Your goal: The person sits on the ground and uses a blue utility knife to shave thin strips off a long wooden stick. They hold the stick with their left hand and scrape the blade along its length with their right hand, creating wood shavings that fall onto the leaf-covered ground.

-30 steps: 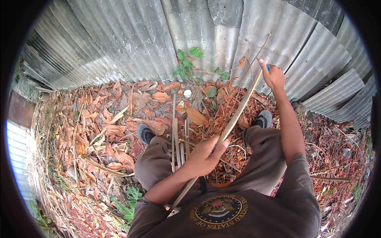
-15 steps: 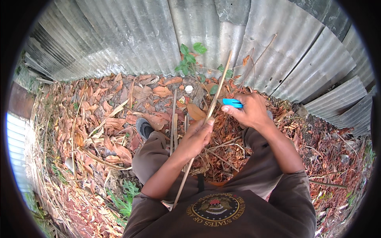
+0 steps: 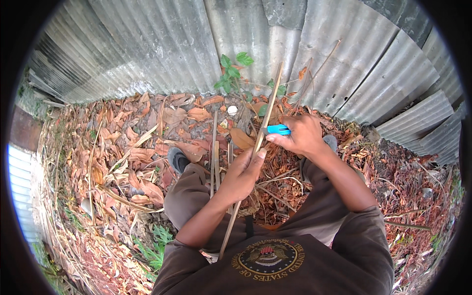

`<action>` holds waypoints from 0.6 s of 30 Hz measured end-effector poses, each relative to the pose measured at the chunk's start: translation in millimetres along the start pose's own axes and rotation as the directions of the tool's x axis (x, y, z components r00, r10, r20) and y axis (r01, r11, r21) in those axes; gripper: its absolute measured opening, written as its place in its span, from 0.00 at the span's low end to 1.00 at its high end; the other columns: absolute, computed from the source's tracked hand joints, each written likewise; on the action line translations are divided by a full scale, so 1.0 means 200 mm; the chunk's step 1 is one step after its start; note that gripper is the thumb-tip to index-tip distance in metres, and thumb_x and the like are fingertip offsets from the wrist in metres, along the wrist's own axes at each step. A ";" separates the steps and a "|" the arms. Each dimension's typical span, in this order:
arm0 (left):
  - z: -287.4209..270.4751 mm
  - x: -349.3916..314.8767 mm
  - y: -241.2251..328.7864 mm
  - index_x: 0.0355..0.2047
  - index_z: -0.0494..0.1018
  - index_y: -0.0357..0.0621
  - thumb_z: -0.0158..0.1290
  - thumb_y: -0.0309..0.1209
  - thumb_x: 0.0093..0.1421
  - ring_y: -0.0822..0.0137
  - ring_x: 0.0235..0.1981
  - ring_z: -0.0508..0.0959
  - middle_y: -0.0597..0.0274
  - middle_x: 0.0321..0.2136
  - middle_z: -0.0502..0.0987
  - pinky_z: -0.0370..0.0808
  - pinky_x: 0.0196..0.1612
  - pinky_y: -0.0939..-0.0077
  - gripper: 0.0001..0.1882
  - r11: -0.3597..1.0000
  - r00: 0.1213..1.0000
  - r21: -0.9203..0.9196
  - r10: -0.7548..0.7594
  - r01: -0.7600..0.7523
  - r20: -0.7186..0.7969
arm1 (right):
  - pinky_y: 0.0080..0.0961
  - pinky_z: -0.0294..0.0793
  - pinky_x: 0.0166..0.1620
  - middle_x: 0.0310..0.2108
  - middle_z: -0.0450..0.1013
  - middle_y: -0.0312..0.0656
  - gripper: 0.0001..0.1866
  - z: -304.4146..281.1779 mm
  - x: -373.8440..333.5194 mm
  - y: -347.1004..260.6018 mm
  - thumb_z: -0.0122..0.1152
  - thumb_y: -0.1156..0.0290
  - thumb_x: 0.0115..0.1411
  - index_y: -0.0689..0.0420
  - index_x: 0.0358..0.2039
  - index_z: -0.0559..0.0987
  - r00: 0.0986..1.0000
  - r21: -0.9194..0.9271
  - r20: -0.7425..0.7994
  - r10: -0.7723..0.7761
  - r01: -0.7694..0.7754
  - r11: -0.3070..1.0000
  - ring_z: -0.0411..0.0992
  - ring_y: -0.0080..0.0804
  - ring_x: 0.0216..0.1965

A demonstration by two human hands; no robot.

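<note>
My left hand (image 3: 243, 173) is closed around a long, thin wooden strip (image 3: 269, 107), which looks like split bamboo. The strip slants from my lap up toward the fence, its far end free. In my right hand (image 3: 303, 133) is a blue utility knife (image 3: 278, 130), gripped by its handle with the thumb along the near side. The knife's blade end meets the strip's right edge, a short way above my left thumb. The fingers of my right hand curl behind the handle and are partly hidden.
Corrugated metal sheets (image 3: 142, 44) stand as a fence in front. Dry brown leaves (image 3: 142, 152) cover the ground. More wooden strips (image 3: 215, 152) lie between my feet. A small green plant (image 3: 229, 73) grows by the fence, with thin dry stems (image 3: 324, 61) to its right.
My right hand has moved left with the utility knife, bringing the blade from beside the strip onto its edge. The strip has shifted slightly in my left hand.
</note>
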State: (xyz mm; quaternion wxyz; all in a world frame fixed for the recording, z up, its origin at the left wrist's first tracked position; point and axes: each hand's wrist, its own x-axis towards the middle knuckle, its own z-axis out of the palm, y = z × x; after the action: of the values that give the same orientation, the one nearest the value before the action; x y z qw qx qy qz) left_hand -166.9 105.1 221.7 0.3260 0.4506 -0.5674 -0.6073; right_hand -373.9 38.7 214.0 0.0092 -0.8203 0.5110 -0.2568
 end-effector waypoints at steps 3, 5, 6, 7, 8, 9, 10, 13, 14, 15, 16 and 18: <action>-0.01 0.00 -0.01 0.29 0.64 0.43 0.40 0.41 0.71 0.79 0.18 0.59 0.73 0.17 0.60 0.60 0.23 0.79 0.17 0.999 0.999 -0.010 -0.047 0.047 0.003 | 0.39 0.71 0.20 0.10 0.68 0.45 0.36 0.03 0.04 0.03 0.54 0.28 0.49 0.54 0.19 0.79 0.996 -0.052 -0.089 0.026 -0.030 0.998 0.73 0.45 0.15; 0.00 -0.01 0.01 0.29 0.64 0.43 0.39 0.41 0.71 0.79 0.18 0.59 0.73 0.17 0.60 0.59 0.23 0.79 0.17 0.998 0.998 -0.014 -0.066 0.066 0.020 | 0.38 0.71 0.20 0.10 0.68 0.44 0.36 0.01 0.07 0.09 0.53 0.27 0.48 0.54 0.20 0.80 0.997 -0.079 -0.066 0.043 -0.048 0.996 0.73 0.44 0.15; 0.01 -0.01 0.02 0.29 0.64 0.43 0.39 0.41 0.71 0.79 0.18 0.59 0.73 0.16 0.60 0.59 0.23 0.79 0.17 0.997 0.997 -0.017 -0.072 0.073 0.028 | 0.38 0.71 0.19 0.09 0.68 0.44 0.37 0.00 0.08 0.11 0.53 0.27 0.48 0.54 0.20 0.80 0.997 -0.095 -0.055 0.050 -0.055 0.994 0.73 0.44 0.15; 0.01 0.00 0.03 0.29 0.63 0.43 0.39 0.42 0.71 0.79 0.18 0.59 0.73 0.16 0.60 0.59 0.23 0.79 0.17 0.998 0.997 -0.014 -0.066 0.067 0.028 | 0.39 0.70 0.20 0.09 0.68 0.44 0.36 0.00 0.08 0.12 0.54 0.28 0.48 0.54 0.19 0.78 0.997 -0.096 -0.073 0.034 -0.041 0.995 0.72 0.45 0.15; 0.01 -0.01 0.03 0.29 0.63 0.44 0.39 0.42 0.71 0.79 0.18 0.59 0.73 0.16 0.60 0.59 0.23 0.79 0.17 0.998 0.998 -0.012 -0.060 0.061 0.028 | 0.40 0.69 0.21 0.09 0.67 0.44 0.35 0.00 0.08 0.13 0.55 0.29 0.49 0.54 0.17 0.76 0.996 -0.097 -0.092 0.018 -0.027 0.995 0.71 0.46 0.15; 0.01 -0.01 0.03 0.29 0.63 0.44 0.39 0.42 0.71 0.79 0.18 0.59 0.73 0.16 0.60 0.59 0.23 0.79 0.17 0.998 0.998 -0.007 -0.059 0.059 0.025 | 0.41 0.69 0.21 0.09 0.66 0.44 0.35 0.01 0.08 0.13 0.56 0.30 0.49 0.55 0.15 0.74 0.994 -0.093 -0.108 0.003 -0.013 0.996 0.71 0.47 0.15; 0.01 -0.01 0.03 0.29 0.63 0.44 0.39 0.42 0.71 0.79 0.18 0.59 0.73 0.16 0.59 0.59 0.23 0.79 0.17 0.998 0.998 -0.011 -0.054 0.055 0.026 | 0.41 0.69 0.21 0.09 0.66 0.44 0.35 0.01 0.09 0.13 0.56 0.30 0.48 0.55 0.15 0.74 0.992 -0.098 -0.126 -0.024 0.012 0.995 0.71 0.47 0.15; 0.02 -0.02 0.04 0.28 0.62 0.45 0.39 0.43 0.71 0.80 0.17 0.58 0.73 0.16 0.59 0.57 0.22 0.81 0.18 0.999 0.999 -0.016 -0.040 0.040 0.026 | 0.40 0.69 0.22 0.09 0.67 0.43 0.35 -0.01 0.12 0.16 0.56 0.30 0.48 0.55 0.15 0.74 0.982 -0.104 -0.176 -0.073 0.055 0.993 0.71 0.46 0.15; 0.03 -0.02 0.04 0.27 0.61 0.46 0.38 0.44 0.71 0.80 0.17 0.57 0.73 0.15 0.58 0.56 0.21 0.82 0.19 0.999 0.999 -0.012 -0.034 0.035 0.023 | 0.40 0.69 0.22 0.10 0.67 0.43 0.35 -0.01 0.13 0.17 0.56 0.30 0.48 0.55 0.15 0.74 0.979 -0.099 -0.192 -0.068 0.050 0.994 0.71 0.46 0.15; 0.04 -0.02 0.04 0.26 0.60 0.47 0.38 0.45 0.71 0.81 0.16 0.56 0.74 0.14 0.58 0.54 0.20 0.83 0.19 1.000 0.999 -0.011 -0.025 0.025 0.022 | 0.40 0.69 0.22 0.10 0.67 0.43 0.35 -0.02 0.13 0.19 0.56 0.30 0.48 0.55 0.15 0.74 0.976 -0.097 -0.208 -0.066 0.046 0.994 0.71 0.46 0.15; 0.04 -0.02 0.03 0.26 0.60 0.47 0.38 0.45 0.71 0.81 0.16 0.56 0.73 0.14 0.58 0.54 0.20 0.83 0.19 1.000 0.999 -0.014 -0.019 0.020 0.028 | 0.37 0.70 0.21 0.10 0.69 0.43 0.34 -0.03 0.13 0.19 0.55 0.28 0.47 0.52 0.19 0.80 0.979 -0.106 -0.188 -0.074 0.054 0.993 0.73 0.43 0.16; 0.04 -0.02 0.02 0.26 0.60 0.47 0.38 0.45 0.71 0.81 0.16 0.56 0.73 0.14 0.58 0.54 0.20 0.82 0.19 1.000 0.999 -0.018 -0.011 0.012 0.042 | 0.37 0.70 0.21 0.10 0.69 0.43 0.34 -0.02 0.14 0.26 0.55 0.29 0.47 0.52 0.18 0.79 0.982 -0.110 -0.187 0.021 -0.042 0.993 0.72 0.44 0.16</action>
State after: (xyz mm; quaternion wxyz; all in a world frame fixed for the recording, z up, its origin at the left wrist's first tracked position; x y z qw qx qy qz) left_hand -172.8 112.3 226.0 0.3144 0.4381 -0.5661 -0.6235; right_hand -408.6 -8.7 214.9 -0.0809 -0.7838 0.5364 -0.3023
